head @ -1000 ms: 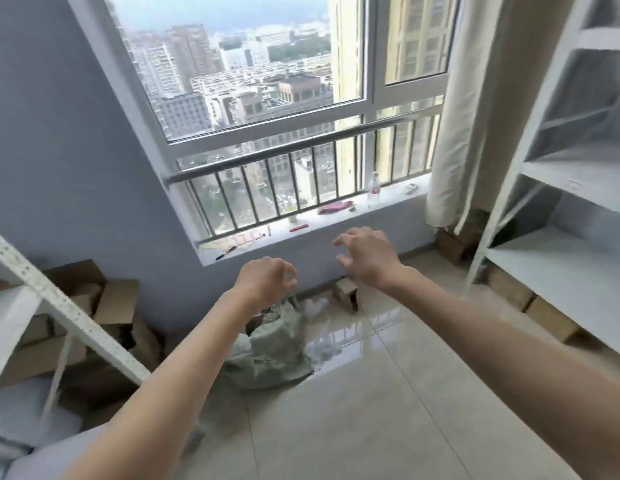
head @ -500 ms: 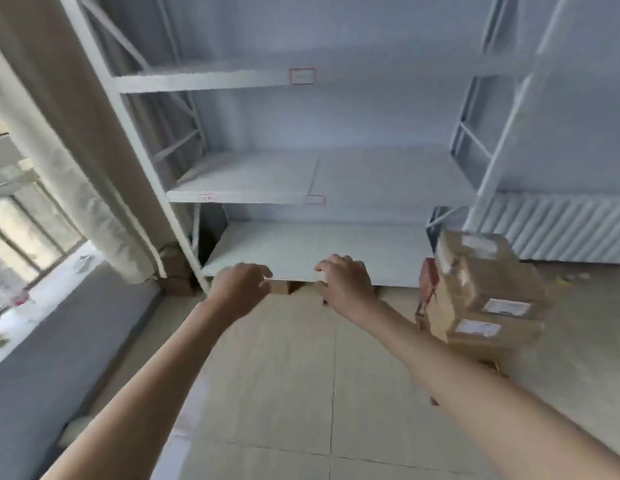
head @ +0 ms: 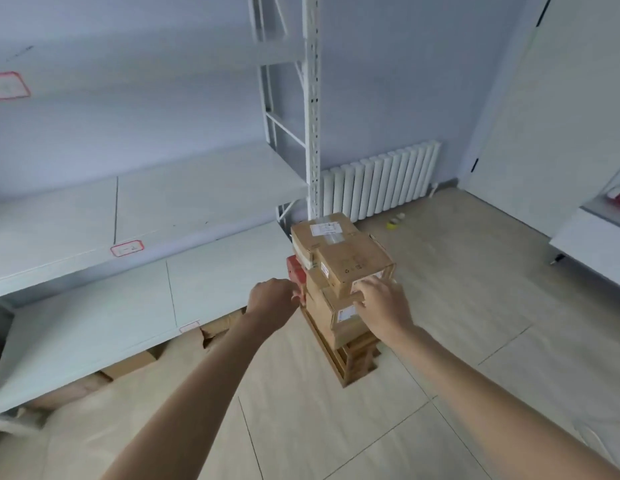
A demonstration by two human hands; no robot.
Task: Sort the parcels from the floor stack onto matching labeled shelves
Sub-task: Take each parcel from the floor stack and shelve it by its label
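Parcels (head: 339,282) sit in a tall stack on the floor beside the shelves (head: 94,306). Right hand (head: 381,306) rests its fingers on the top brown box (head: 355,265). Left hand (head: 272,299) is curled, holding nothing. Cardboard looks stiff and probably light; grab both sides.

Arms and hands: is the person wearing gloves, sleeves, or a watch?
No. Both forearms are bare as far as the head view shows, with no sleeve in sight. The left hand and right hand have no gloves, and no watch, bracelet or ring can be seen on them.
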